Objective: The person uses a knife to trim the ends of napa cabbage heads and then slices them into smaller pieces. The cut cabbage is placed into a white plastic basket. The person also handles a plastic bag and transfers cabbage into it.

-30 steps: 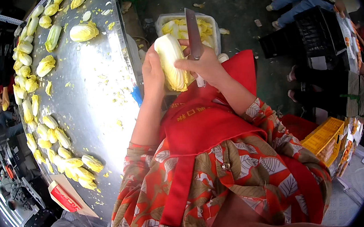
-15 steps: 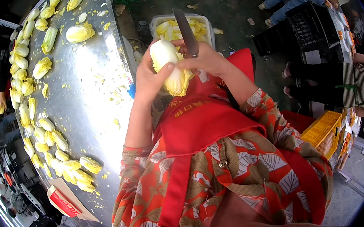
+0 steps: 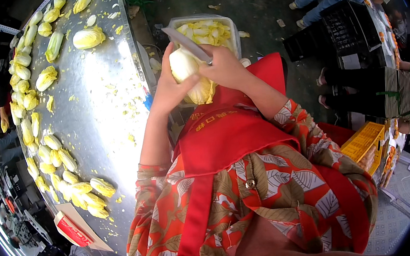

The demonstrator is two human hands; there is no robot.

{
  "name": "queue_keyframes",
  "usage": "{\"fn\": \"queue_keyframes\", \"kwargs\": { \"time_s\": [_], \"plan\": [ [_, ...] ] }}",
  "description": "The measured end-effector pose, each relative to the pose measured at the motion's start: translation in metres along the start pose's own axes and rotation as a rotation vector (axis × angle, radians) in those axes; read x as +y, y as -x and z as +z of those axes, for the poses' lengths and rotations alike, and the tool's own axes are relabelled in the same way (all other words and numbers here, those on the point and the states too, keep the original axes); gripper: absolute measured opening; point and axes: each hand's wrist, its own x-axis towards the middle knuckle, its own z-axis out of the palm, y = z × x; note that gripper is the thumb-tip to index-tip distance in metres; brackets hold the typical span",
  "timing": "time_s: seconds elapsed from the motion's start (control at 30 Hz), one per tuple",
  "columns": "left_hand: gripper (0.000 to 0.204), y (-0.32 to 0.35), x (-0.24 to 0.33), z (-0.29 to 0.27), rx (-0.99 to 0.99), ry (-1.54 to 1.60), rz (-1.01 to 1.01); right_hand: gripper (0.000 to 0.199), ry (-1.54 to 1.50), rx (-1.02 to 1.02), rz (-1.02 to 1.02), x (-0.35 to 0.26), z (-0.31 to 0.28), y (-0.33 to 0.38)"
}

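Observation:
Between my hands, in front of the red apron, is a napa cabbage [image 3: 184,65] with its white base pointing away from me and yellow leaf tips toward me. My left hand [image 3: 166,89] wraps its left side, thumb across the front. In my right hand [image 3: 228,67] is a knife [image 3: 186,43], fingers closed round its handle. The blade slants up and left over the base end of the cabbage; whether it touches cannot be made out. Beyond my hands a white tub [image 3: 235,33] holds loose yellow-green leaves [image 3: 211,30].
Left of me stands a metal table [image 3: 109,88] with several napa cabbages [image 3: 84,196] and leaf scraps along it. A cardboard box piece [image 3: 81,228] lies at its near end. On the right are black crates [image 3: 350,30], a yellow crate [image 3: 364,145] and other people. Scraps litter the dark floor.
The knife has swung from nearly upright to slanting left over the cabbage base. My right hand has shifted slightly left, closer to the cabbage. My left hand keeps its hold.

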Motion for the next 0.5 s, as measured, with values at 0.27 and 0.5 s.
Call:
{"fn": "queue_keyframes", "kwargs": {
  "time_s": [0.27, 0.5],
  "plan": [
    [0.087, 0.007, -0.007, -0.008, -0.014, -0.043, 0.051, 0.041, 0.336, 0.085, 0.021, 0.021, -0.008, -0.005],
    [0.079, 0.009, -0.012, -0.014, -0.095, 0.553, -0.039, 0.045, 0.430, 0.070, 0.166, 0.041, -0.029, -0.017]
  ]
}}
